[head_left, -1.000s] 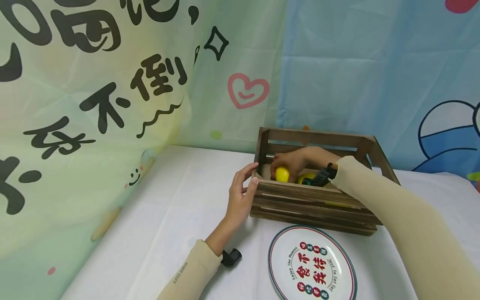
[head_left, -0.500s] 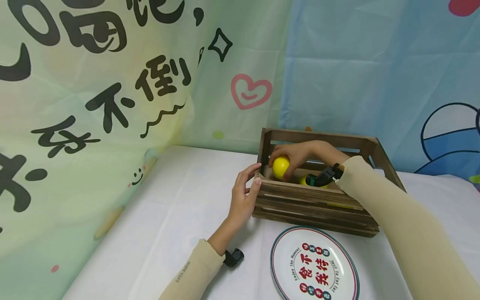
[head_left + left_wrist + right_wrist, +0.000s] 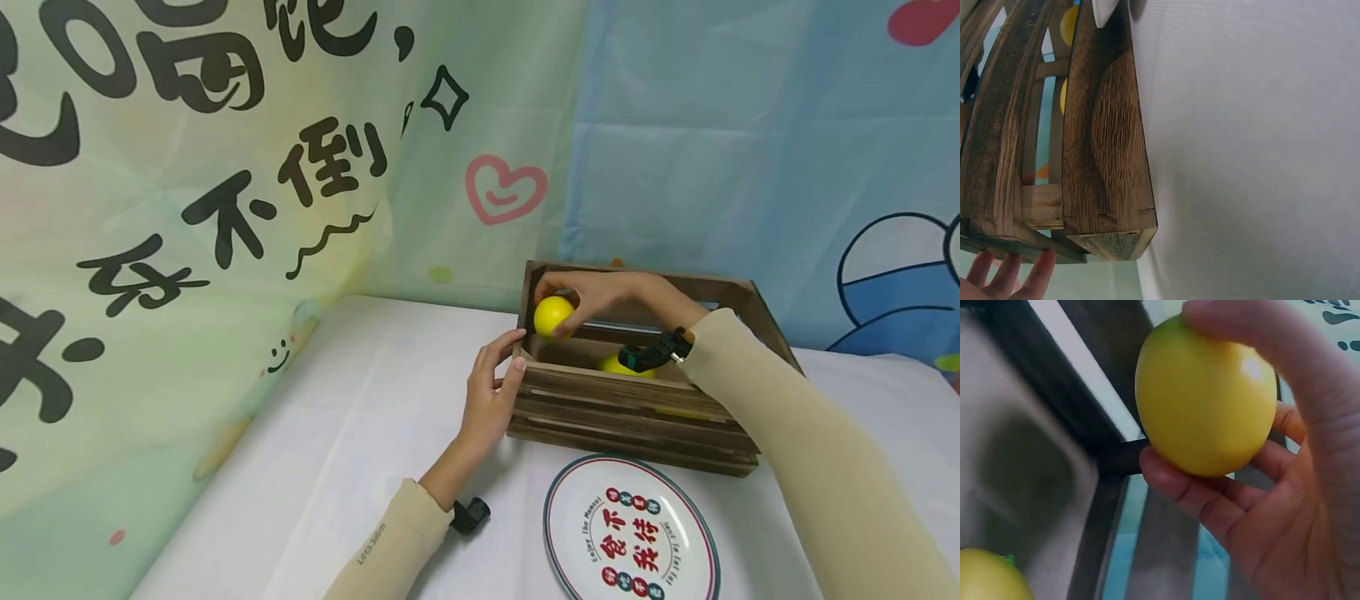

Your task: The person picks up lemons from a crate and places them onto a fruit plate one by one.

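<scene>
A smooth, round yellow fruit (image 3: 553,317) with a greenish tinge at one end is pinched between the thumb and fingers of my right hand (image 3: 600,293). It is raised at the left end of a brown slatted wooden crate (image 3: 592,404), overlapping the far-left corner in the head view. Another yellow fruit (image 3: 611,365) lies inside, partly behind the right wrist strap; its small green stem end shows in the right wrist view. My left hand (image 3: 487,404) rests its extended fingertips against the crate's left end, with the thumb by the front corner. Fingertips (image 3: 1041,269) touch that end in the left wrist view.
A white round plate (image 3: 592,567) with red lettering and a dark rim lies in front of the crate on the white tablecloth (image 3: 360,417). Printed cloth backdrops (image 3: 675,150) hang behind and at the left. A black strap device (image 3: 471,517) sits on the left wrist.
My right hand has lifted the yellow fruit from the crate's bottom up to rim height, shifting slightly left. My left hand keeps its place at the crate's left end.
</scene>
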`<state>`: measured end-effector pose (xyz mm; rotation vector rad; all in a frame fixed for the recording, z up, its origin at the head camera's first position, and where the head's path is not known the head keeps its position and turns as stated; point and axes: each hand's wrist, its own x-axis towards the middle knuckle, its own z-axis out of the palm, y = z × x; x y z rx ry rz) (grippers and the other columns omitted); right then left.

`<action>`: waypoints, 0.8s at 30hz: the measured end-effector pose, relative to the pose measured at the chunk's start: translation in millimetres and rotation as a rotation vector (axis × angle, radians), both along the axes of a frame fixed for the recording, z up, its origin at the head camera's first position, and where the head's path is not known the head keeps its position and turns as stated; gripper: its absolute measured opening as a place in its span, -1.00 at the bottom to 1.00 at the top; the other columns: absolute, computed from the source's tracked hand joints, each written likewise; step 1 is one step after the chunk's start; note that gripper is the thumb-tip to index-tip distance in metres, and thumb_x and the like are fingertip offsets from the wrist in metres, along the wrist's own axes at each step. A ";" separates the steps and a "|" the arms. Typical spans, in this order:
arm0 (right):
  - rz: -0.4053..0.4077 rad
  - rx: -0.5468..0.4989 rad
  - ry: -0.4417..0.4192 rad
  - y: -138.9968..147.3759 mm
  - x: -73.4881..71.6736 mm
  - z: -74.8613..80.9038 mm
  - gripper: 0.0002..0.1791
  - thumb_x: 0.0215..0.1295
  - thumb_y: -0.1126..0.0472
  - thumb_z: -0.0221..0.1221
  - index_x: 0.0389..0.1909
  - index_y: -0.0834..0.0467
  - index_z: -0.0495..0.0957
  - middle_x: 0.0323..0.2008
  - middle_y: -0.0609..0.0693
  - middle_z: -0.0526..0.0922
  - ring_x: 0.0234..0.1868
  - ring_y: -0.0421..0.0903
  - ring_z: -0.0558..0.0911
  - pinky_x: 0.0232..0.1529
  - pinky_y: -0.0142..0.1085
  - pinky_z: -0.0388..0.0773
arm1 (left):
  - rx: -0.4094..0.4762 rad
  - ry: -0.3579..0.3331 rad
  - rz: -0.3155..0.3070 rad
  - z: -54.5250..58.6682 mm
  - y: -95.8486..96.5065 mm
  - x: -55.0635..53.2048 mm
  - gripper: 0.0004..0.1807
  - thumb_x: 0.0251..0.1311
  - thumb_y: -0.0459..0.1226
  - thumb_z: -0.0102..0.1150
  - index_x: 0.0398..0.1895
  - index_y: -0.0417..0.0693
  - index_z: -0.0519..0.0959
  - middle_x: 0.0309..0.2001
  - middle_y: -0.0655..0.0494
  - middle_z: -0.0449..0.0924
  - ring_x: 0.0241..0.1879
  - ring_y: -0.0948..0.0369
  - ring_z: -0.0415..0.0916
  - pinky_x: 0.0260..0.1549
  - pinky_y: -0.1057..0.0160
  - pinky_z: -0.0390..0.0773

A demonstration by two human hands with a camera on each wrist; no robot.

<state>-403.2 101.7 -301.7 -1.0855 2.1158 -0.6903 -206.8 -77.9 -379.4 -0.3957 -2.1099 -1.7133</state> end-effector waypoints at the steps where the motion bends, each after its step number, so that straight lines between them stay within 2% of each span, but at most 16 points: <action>1: 0.003 -0.023 -0.013 -0.5 0.1 2.0 -0.37 0.15 0.19 0.34 0.15 0.27 0.26 0.08 0.19 0.37 -0.11 0.04 0.47 -0.09 -0.22 0.52 | 0.002 0.005 -0.001 3.8 -0.1 3.2 -0.58 0.39 -0.37 -0.09 0.30 -0.20 0.36 0.26 -0.21 0.36 0.25 -0.12 0.37 -0.08 -0.01 0.51; 5: 0.037 -0.108 -0.022 0.2 0.1 11.0 -0.40 0.18 0.27 0.30 0.16 0.32 0.24 0.06 0.22 0.39 -0.10 0.06 0.47 -0.08 -0.21 0.53 | 0.005 0.015 -0.008 6.3 -0.1 5.6 -0.58 0.40 -0.35 -0.10 0.30 -0.19 0.36 0.27 -0.22 0.35 0.25 -0.13 0.36 -0.08 -0.03 0.50; 10: 0.012 -0.143 -0.034 7.1 5.4 21.9 -0.38 0.19 0.27 0.30 0.20 0.30 0.26 0.10 0.21 0.36 -0.07 0.08 0.47 -0.06 -0.19 0.53 | 0.013 0.013 -0.018 4.1 1.5 5.4 -0.57 0.39 -0.37 -0.10 0.31 -0.20 0.36 0.26 -0.23 0.35 0.26 -0.13 0.35 -0.09 -0.04 0.50; 13: -0.028 -0.143 -0.030 11.1 13.0 29.4 -0.35 0.18 0.25 0.31 0.25 0.27 0.26 0.16 0.21 0.32 -0.01 0.10 0.49 -0.05 -0.18 0.53 | 0.018 0.020 -0.012 -13.9 1.8 -4.8 -0.56 0.40 -0.35 -0.08 0.33 -0.09 0.37 0.28 -0.14 0.35 0.27 -0.07 0.36 -0.11 -0.04 0.51; 17: -0.047 -0.154 -0.004 15.2 24.9 43.0 -0.34 0.18 0.25 0.31 0.27 0.28 0.28 0.19 0.20 0.33 0.00 0.14 0.52 -0.05 -0.15 0.53 | 0.014 0.036 0.003 -35.2 -0.3 -18.0 -0.57 0.44 -0.19 -0.07 0.35 0.12 0.37 0.30 0.01 0.36 0.27 0.03 0.37 -0.13 -0.02 0.52; 24: -0.004 -0.226 0.007 29.5 45.8 62.1 -0.41 0.21 0.34 0.27 0.26 0.27 0.32 0.22 0.16 0.36 -0.03 0.14 0.52 -0.03 -0.15 0.54 | 0.000 0.054 0.012 -35.1 -1.6 -20.0 -0.52 0.45 0.03 -0.14 0.35 0.13 0.36 0.29 0.00 0.36 0.25 0.04 0.38 -0.16 0.04 0.53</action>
